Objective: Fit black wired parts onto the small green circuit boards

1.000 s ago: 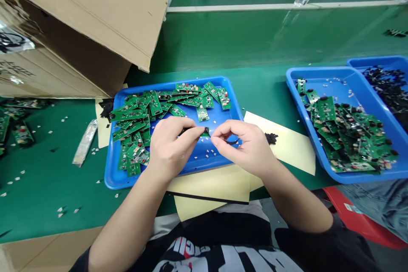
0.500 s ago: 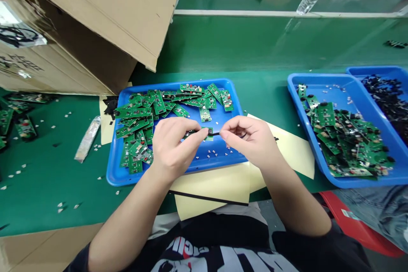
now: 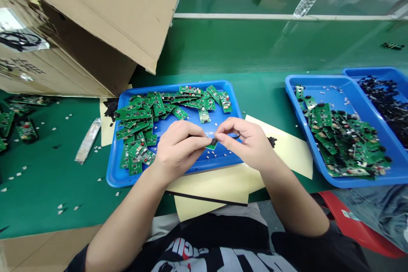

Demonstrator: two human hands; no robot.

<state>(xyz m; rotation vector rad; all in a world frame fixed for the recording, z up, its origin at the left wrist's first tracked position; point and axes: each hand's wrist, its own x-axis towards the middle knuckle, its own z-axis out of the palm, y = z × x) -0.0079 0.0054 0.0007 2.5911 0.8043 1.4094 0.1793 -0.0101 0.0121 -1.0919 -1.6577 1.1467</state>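
My left hand (image 3: 180, 148) is closed on a small green circuit board (image 3: 211, 146), whose end shows beyond the fingertips. My right hand (image 3: 244, 141) pinches a thin black strip (image 3: 236, 137), and its fingertips meet a dark part on the board's end. Most of the board is hidden by the left fingers. Both hands hover above the near side of a blue tray (image 3: 112, 170). Several more circuit boards (image 3: 135, 114) lie heaped along the tray's left and far sides, with tiny pale bits (image 3: 208, 157) scattered near its front.
Yellow paper sheets (image 3: 207, 185) lie under the tray's front edge. On the right stands a blue tray (image 3: 295, 93) of boards, beside another (image 3: 350, 72) of black parts. A large cardboard box (image 3: 63, 66) is at back left; a clear packet (image 3: 88, 141) lies beside the tray.
Both hands have come slightly closer together. The right fingertips now touch the board's end, where a length of black strip showed between the hands before.
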